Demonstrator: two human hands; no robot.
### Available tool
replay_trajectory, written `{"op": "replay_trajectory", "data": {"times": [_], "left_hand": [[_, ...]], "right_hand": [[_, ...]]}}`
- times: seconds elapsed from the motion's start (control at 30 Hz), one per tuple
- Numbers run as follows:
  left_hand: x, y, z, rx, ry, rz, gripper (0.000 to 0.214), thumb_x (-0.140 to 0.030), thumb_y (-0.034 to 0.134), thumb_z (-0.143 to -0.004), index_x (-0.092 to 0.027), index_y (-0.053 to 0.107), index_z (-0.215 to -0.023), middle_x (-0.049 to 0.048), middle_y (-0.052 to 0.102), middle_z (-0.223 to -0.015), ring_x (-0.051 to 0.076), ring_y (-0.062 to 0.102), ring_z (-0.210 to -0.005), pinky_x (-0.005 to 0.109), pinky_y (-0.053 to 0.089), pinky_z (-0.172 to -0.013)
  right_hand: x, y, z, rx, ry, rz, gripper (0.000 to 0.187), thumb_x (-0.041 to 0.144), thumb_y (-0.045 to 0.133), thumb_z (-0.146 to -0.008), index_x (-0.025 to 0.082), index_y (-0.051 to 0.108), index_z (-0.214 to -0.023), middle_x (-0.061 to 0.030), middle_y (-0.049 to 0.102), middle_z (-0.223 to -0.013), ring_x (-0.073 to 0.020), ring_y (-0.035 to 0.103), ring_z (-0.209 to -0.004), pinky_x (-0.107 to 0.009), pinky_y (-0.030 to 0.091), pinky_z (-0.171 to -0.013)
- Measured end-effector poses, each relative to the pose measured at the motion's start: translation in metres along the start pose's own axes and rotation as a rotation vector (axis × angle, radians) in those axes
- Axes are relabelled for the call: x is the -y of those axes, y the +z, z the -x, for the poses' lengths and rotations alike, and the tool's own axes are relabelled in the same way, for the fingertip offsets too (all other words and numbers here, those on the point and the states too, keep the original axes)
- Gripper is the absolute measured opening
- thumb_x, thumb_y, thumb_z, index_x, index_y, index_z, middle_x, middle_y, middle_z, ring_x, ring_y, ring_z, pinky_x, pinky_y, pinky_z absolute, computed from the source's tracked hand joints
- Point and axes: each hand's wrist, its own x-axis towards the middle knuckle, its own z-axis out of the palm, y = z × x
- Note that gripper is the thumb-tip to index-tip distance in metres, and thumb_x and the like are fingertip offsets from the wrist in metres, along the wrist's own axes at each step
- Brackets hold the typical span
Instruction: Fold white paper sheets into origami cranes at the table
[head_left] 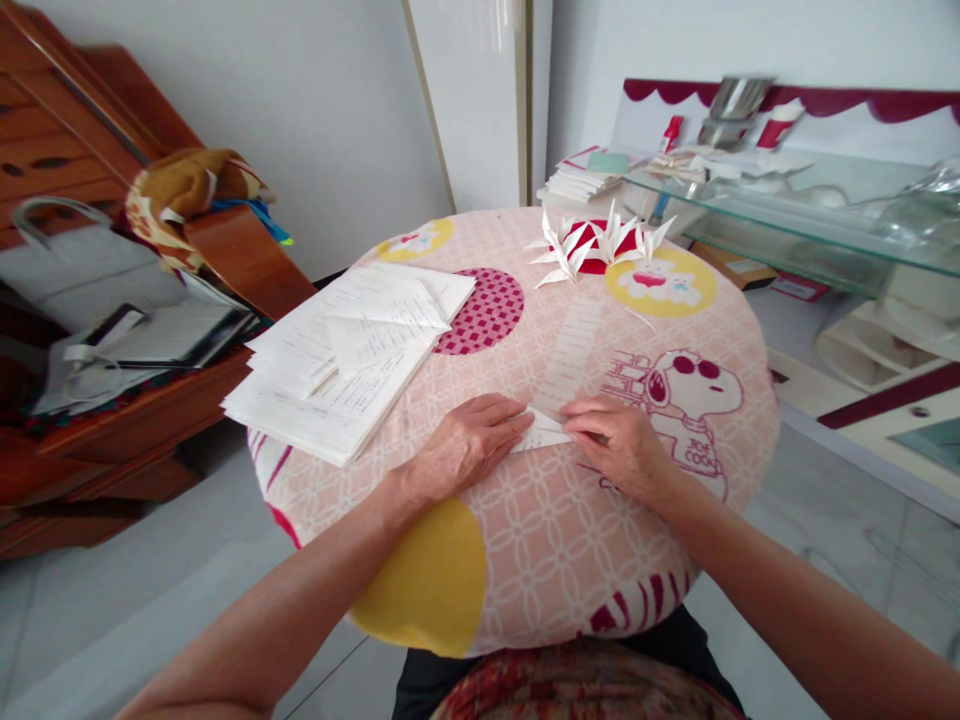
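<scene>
My left hand (469, 445) lies flat, fingers together, pressing the left part of a small folded white paper (546, 434) on the round table (540, 560) with its pink patterned cloth. My right hand (619, 440) has its fingers curled and pinches the paper's right side. The paper is mostly hidden between the two hands. A long strip of printed paper (571, 355) lies just beyond them. Several folded white paper cranes (592, 245) stand at the table's far side.
A stack of printed sheets (352, 350) lies on the table's left. A wooden cabinet (112, 300) with a grey bag (79, 265) and cloth stands to the left. A glass shelf (787, 215) with bottles and papers is at the right.
</scene>
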Motion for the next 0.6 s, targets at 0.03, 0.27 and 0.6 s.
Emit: {"op": "replay_trajectory", "data": {"times": [0.03,0.27,0.6], "left_hand": [[0.000,0.001,0.000,-0.003,0.007,-0.005,0.025,-0.022,0.050,-0.100,-0.015,0.068,-0.115,0.0110,0.073,-0.112,0.021,0.069,-0.103,0.040,0.058,-0.094],[0.000,0.005,0.002,0.078,0.044,-0.070,0.028,-0.019,0.050,-0.100,-0.020,0.067,-0.121,0.0086,0.071,-0.124,0.022,0.066,-0.114,0.044,0.053,-0.100],[0.002,0.006,0.001,0.117,0.019,-0.048,0.028,-0.019,0.051,-0.098,-0.021,0.069,-0.120,0.0096,0.070,-0.125,0.023,0.066,-0.114,0.045,0.053,-0.099]], "right_hand": [[0.000,0.000,0.001,0.013,-0.004,0.019,0.025,0.006,0.055,-0.087,0.019,0.075,-0.080,-0.0082,0.076,-0.095,-0.0208,0.071,-0.088,-0.034,0.056,-0.079],[-0.007,-0.001,0.008,0.056,-0.015,0.107,0.029,0.005,0.052,-0.086,0.019,0.077,-0.081,-0.0096,0.075,-0.108,-0.0249,0.068,-0.101,-0.044,0.052,-0.095],[-0.006,-0.008,0.012,0.030,0.075,0.056,0.039,0.006,0.047,-0.084,0.021,0.079,-0.100,-0.0093,0.075,-0.114,-0.0246,0.069,-0.106,-0.045,0.053,-0.097]]}}
